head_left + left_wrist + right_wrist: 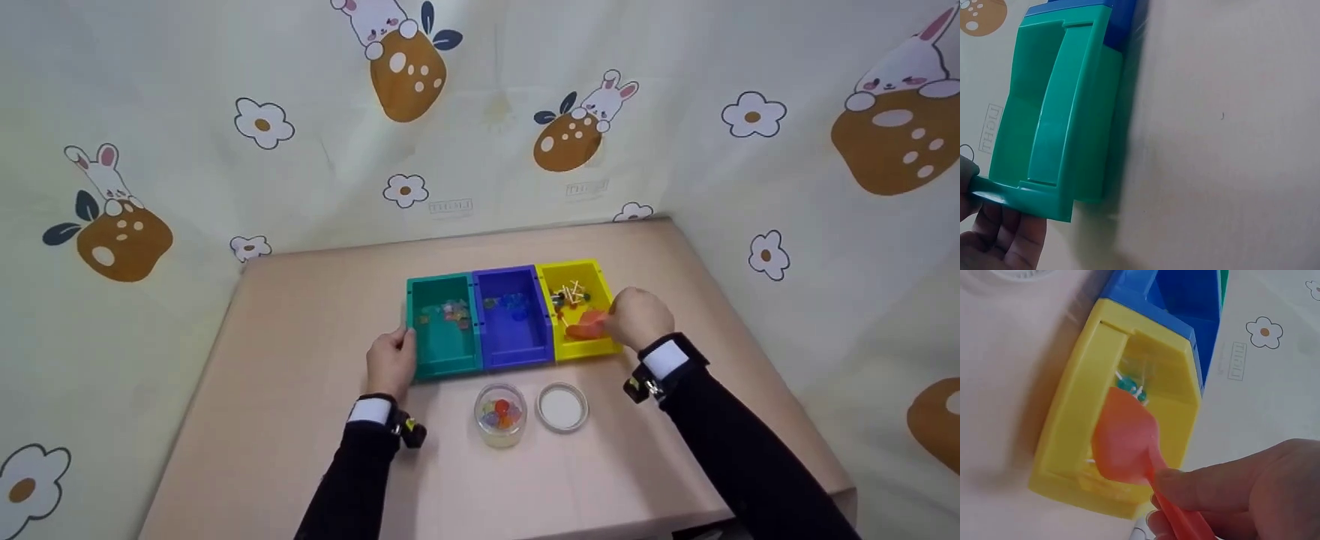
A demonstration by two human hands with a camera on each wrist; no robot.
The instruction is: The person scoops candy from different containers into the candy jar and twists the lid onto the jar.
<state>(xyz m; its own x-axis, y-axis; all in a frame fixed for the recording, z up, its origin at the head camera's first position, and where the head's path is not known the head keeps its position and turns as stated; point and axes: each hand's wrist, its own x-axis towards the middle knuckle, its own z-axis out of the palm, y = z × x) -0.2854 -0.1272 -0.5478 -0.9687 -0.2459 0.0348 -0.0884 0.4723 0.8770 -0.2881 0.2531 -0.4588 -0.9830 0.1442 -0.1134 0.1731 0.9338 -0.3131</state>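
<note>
My left hand (391,362) grips the outer edge of a green bin (446,360), thumb over the rim and fingers underneath. In my right hand (642,319) is the handle of a coral-red plastic scoop (1126,436). The bowl of the scoop dips into a yellow bin (1067,416), near its front wall. Small white sticks with coloured round heads (574,292) lie in the yellow bin. Between the two bins sits a blue-purple bin (517,349) holding blue beads (514,302). Pale, pinkish beads (455,310) lie in the green bin.
In front of the joined bins stands a clear jar (495,438) with colourful beads (501,411) inside. A round lid (562,408) lies to its right. The table (300,390) has a beige cover, and a patterned curtain (315,195) hangs behind.
</note>
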